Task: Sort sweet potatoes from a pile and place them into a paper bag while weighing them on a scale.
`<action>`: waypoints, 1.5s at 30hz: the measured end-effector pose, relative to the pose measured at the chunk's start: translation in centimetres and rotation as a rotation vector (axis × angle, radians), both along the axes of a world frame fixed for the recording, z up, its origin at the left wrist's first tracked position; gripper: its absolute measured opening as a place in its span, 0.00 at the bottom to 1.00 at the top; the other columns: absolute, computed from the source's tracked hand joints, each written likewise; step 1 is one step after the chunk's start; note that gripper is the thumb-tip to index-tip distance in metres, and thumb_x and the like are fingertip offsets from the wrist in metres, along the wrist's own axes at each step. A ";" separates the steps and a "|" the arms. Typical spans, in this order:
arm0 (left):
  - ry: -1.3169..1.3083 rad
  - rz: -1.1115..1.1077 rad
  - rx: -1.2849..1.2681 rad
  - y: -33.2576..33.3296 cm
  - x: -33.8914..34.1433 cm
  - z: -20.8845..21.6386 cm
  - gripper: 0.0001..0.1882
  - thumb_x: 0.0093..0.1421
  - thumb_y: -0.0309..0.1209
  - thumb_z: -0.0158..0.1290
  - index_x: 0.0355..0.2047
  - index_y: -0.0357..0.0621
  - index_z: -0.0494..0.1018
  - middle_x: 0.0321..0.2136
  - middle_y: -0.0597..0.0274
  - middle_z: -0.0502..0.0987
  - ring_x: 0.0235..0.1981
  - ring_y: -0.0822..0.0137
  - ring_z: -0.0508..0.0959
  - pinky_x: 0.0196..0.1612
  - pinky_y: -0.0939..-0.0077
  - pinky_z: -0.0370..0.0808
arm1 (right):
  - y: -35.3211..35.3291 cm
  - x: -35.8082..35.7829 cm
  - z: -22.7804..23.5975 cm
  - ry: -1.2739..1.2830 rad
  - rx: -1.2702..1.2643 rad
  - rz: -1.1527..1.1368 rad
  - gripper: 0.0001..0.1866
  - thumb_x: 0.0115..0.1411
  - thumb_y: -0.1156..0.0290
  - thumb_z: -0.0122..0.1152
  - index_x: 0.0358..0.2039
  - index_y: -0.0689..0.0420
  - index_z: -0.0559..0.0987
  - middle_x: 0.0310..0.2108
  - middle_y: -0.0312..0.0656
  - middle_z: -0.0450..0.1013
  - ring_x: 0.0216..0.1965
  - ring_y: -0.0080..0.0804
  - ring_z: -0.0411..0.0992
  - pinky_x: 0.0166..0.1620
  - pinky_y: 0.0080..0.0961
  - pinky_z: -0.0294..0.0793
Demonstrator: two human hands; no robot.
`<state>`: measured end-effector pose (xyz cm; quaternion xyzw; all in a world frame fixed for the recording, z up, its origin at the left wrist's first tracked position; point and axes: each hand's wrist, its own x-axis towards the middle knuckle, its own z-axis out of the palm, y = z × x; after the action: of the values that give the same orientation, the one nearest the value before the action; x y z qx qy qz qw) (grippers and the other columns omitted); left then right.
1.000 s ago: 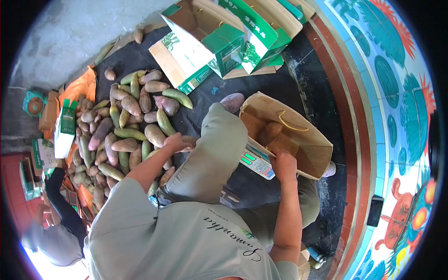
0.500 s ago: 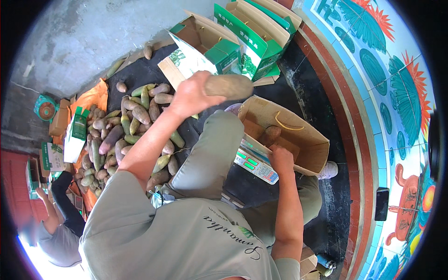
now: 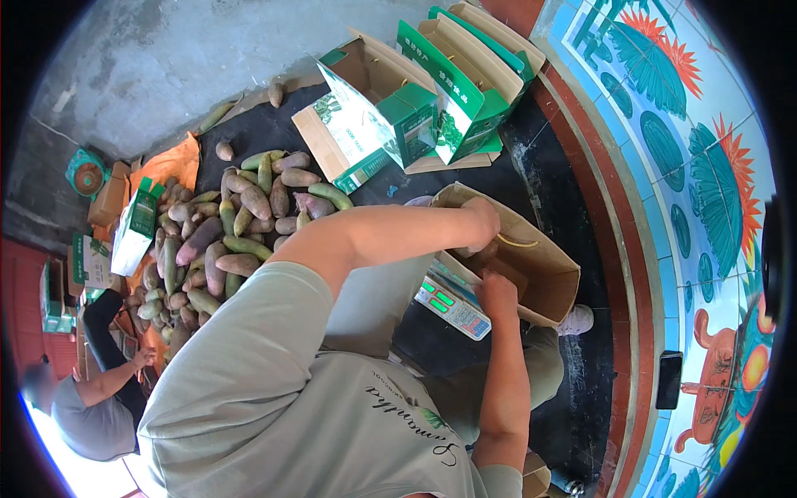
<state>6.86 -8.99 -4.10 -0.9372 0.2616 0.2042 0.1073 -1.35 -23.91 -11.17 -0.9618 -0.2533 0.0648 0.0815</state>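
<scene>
My left hand [image 3: 480, 224] reaches over the open cardboard box [image 3: 552, 278], its fingers curled down inside. Just under it shows a brownish radish [image 3: 480, 259], partly hidden by the hand and the box wall. My right hand [image 3: 498, 295] grips the near rim of the same box. The box rests on a digital scale [image 3: 452, 309] with lit green displays, and a yellow rope handle [image 3: 519, 241] hangs inside it. To the left lies a heap of green, brown and purplish radishes [image 3: 224, 241], partly behind my left arm.
Open green and white boxes [image 3: 390, 108] stand at the back. Another box [image 3: 137, 228] stands by the heap. A phone [image 3: 669, 380] lies on the tiled ledge at right. Another person [image 3: 100, 407] sits at far left, near more boxes.
My left hand has swung right and down into the box with the large radish it was carrying. My right hand remains on the box rim.
</scene>
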 end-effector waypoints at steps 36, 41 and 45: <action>0.192 -0.100 0.081 -0.6 -0.3 -0.9 0.20 0.43 0.38 0.61 0.39 0.49 0.77 0.39 0.63 0.78 0.41 0.63 0.77 0.40 0.68 0.74 | -0.2 0.0 -0.5 0.004 0.009 0.002 0.08 0.50 0.70 0.53 0.30 0.54 0.78 0.26 0.48 0.75 0.31 0.43 0.75 0.35 0.38 0.74; 0.202 -0.111 0.069 -0.7 -0.4 -1.9 0.18 0.46 0.35 0.58 0.39 0.47 0.77 0.40 0.61 0.78 0.42 0.62 0.77 0.41 0.67 0.74 | 0.0 -0.2 0.0 0.010 0.004 0.006 0.07 0.50 0.70 0.53 0.29 0.55 0.77 0.26 0.48 0.74 0.31 0.44 0.75 0.34 0.38 0.74; 0.142 -0.037 -0.037 -1.1 -0.3 -3.3 0.15 0.51 0.32 0.53 0.40 0.47 0.77 0.41 0.60 0.77 0.43 0.62 0.76 0.43 0.68 0.73 | 0.0 0.0 0.0 0.045 -0.004 -0.016 0.08 0.48 0.69 0.58 0.30 0.56 0.76 0.28 0.48 0.74 0.33 0.45 0.74 0.36 0.39 0.73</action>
<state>6.55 -10.09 -7.40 -0.9172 0.2896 0.2632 0.0749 -1.35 -23.90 -11.20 -0.9622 -0.2437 0.0864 0.0858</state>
